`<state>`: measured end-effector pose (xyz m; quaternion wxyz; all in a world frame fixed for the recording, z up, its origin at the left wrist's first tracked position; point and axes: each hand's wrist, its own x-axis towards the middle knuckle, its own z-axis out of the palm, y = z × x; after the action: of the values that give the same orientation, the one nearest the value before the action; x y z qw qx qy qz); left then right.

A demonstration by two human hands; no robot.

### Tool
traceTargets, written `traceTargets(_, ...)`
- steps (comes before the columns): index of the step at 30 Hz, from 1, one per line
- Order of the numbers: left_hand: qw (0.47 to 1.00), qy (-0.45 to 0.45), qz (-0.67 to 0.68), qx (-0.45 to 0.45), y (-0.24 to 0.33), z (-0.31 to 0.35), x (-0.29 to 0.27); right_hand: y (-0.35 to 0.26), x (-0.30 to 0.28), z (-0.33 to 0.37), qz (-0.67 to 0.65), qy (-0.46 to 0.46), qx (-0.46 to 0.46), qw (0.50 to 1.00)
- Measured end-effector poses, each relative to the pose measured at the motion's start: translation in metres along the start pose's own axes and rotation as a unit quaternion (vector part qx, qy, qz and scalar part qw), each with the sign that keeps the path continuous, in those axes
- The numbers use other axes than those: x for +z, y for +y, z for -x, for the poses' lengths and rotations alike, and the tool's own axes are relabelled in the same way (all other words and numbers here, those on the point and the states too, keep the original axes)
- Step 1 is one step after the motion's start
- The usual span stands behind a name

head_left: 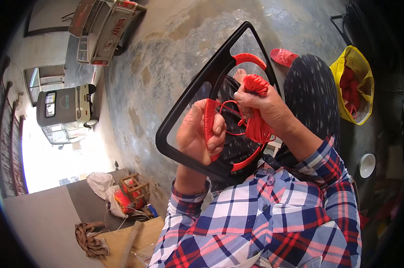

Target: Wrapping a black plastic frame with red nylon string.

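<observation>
A black, roughly triangular plastic frame [222, 58] with an inner ring stands tilted over my lap. Red cord is coiled tightly around parts of the ring, in a wrapped section [208, 117] at its left, one at the top [250, 58] and one at the bottom. My left hand [194, 129] is closed around the left wrapped section. In my right hand [266, 105], inside the frame's outline, is a folded bundle of red cord [258, 127], its looped end sticking out above the fist. A loose strand loops between the two hands.
To the right stands a yellow bag [367, 85] with red material inside; a white bowl [367, 165] lies nearer. A red slipper [283, 57] is on the concrete floor beyond my knee. Parked vehicles [61, 108] are at the left, with a small wooden stool [135, 190] below them.
</observation>
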<state>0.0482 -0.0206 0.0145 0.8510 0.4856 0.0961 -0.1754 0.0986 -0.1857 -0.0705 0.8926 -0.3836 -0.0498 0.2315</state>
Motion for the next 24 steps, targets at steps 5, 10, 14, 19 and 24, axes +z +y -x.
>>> traceTargets(5, 0.997, -0.062, 0.018, -0.030, 0.002, 0.007, -0.021, 0.005, -0.007, 0.003, -0.100, -0.013, 0.063, 0.993)
traceTargets(10, 0.997, -0.070, -0.018, -0.007, 0.003, 0.012, -0.012, 0.013, -0.002, 0.002, -0.103, -0.026, 0.088, 0.990)
traceTargets(14, 0.992, -0.125, 0.024, -0.012, 0.006, 0.010, -0.017, 0.014, -0.009, -0.001, -0.208, -0.091, 0.103, 0.968)
traceTargets(19, 0.991, -0.127, 0.049, 0.013, 0.004, 0.006, -0.027, 0.025, -0.010, -0.003, -0.266, -0.108, 0.074, 0.955)
traceTargets(24, 0.989, -0.143, 0.039, 0.011, 0.007, 0.004, -0.037, 0.033, -0.021, -0.003, -0.282, -0.130, 0.111, 0.944)
